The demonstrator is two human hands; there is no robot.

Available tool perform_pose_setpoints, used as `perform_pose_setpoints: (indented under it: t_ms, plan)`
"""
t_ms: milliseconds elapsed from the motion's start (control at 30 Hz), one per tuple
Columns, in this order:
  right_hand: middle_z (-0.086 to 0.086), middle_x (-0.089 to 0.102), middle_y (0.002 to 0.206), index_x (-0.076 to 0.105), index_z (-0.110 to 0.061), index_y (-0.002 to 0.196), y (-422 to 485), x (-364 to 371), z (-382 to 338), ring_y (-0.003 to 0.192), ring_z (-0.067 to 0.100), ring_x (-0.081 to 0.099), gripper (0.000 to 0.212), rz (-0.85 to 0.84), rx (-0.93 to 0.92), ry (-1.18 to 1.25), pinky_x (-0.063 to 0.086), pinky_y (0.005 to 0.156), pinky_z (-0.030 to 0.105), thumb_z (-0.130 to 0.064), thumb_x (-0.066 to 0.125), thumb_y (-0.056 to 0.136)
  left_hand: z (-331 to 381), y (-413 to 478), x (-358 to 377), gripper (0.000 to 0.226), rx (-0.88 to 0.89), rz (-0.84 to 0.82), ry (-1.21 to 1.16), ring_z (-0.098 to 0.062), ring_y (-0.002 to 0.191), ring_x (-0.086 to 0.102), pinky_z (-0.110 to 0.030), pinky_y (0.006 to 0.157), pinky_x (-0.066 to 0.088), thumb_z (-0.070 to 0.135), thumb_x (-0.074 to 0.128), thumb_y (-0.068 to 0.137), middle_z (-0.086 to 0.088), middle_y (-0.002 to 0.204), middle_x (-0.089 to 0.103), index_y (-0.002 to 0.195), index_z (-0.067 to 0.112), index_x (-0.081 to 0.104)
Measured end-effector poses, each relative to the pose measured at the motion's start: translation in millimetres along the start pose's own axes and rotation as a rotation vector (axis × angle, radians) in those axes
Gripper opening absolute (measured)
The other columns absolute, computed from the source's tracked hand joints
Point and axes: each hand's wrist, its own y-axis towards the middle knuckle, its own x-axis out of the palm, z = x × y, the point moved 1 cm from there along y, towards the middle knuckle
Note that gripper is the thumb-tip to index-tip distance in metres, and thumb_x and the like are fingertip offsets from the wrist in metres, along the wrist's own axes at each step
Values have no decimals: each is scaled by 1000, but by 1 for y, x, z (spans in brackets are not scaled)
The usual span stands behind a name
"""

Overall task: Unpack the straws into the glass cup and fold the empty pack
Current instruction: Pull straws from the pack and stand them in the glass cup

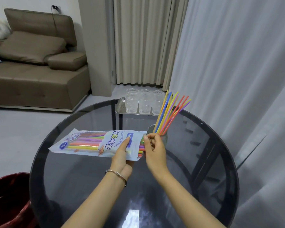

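A white printed straw pack (92,142) lies flat on the round dark glass table (89,186), its open mouth to the right, with several coloured straws still inside. My left hand (122,152) holds the pack near that mouth, fingers along its top. At the opening my right hand (153,148) has its fingers curled on the straw ends (141,149) that stick out. Just behind my right hand stands the glass cup (165,139), partly hidden, with several coloured straws (169,112) fanning up and to the right.
A tray (120,107) with three clear plastic cups (145,102) sits at the table's far edge. A red bin (10,198) stands on the floor at lower left. A brown sofa (36,66) is at far left, curtains behind and to the right.
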Motion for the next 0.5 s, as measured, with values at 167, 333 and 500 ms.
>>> perform_pose_setpoints:
  t_ms: [167, 333, 500]
  plan:
    - [6, 60, 79, 51, -24, 82, 15, -26, -6, 70, 14, 56, 12, 61, -85, -85, 45, 60, 28, -26, 51, 94, 13, 6, -2, 33, 26, 19, -46, -16, 62, 71, -34, 56, 58, 15, 58, 90, -8, 98, 68, 123, 12, 53]
    - [0, 52, 58, 51, -15, 86, 19, -41, -13, 44, 8, 42, 18, 180, 178, 284, 34, 40, 19, -31, 57, 91, 16, 10, -4, 34, 22, 47, -80, -18, 65, 71, -35, 54, 58, 13, 59, 90, -8, 93, 71, 123, 10, 54]
    - [0, 60, 62, 60, -17, 86, 7, -18, -11, 43, 5, 48, 14, 27, 349, 366, 37, 40, 16, -30, 64, 86, -1, 6, 4, 49, -12, 36, 7, -25, 83, 65, -32, 54, 59, 17, 61, 88, -16, 117, 65, 134, 7, 50]
